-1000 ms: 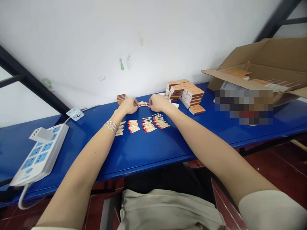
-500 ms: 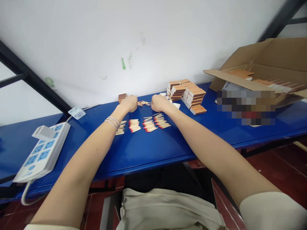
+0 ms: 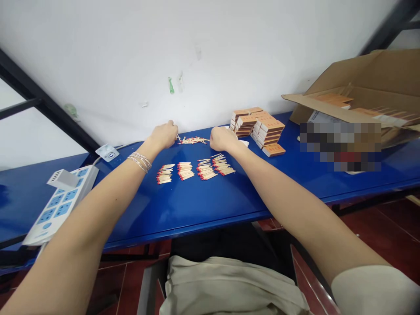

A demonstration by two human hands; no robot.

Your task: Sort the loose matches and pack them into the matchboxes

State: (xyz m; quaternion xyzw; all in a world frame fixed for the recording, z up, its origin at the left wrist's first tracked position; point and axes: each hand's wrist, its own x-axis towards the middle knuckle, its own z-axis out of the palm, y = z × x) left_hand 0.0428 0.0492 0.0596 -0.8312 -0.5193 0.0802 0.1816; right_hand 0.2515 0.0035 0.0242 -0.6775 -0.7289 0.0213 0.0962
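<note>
My left hand [image 3: 165, 134] is closed with curled fingers, at the left end of a loose heap of wooden matches [image 3: 193, 140] near the wall. At the heap's right end is my right hand [image 3: 223, 139], also closed, with match ends close to its fingertips. What either hand holds is hidden by the fingers. Nearer to me, red-tipped matches lie in separate groups: a far left group [image 3: 165, 174], one beside it [image 3: 186, 171], another [image 3: 206, 169] and a right one [image 3: 223, 165] below my right wrist. White pieces [image 3: 244, 143] show partly behind my right hand.
Orange matchboxes [image 3: 267, 124] are stacked against the wall at the right. An open cardboard carton [image 3: 341, 114] with more orange boxes stands farther right, a blurred patch before it. A power strip [image 3: 61, 203] lies on the blue table [image 3: 197, 205] at the left.
My left hand has moved left, off the matches, uncovering more of the heap and the far left group. It now covers the small brown stack seen there before. My right hand stays about in place.
</note>
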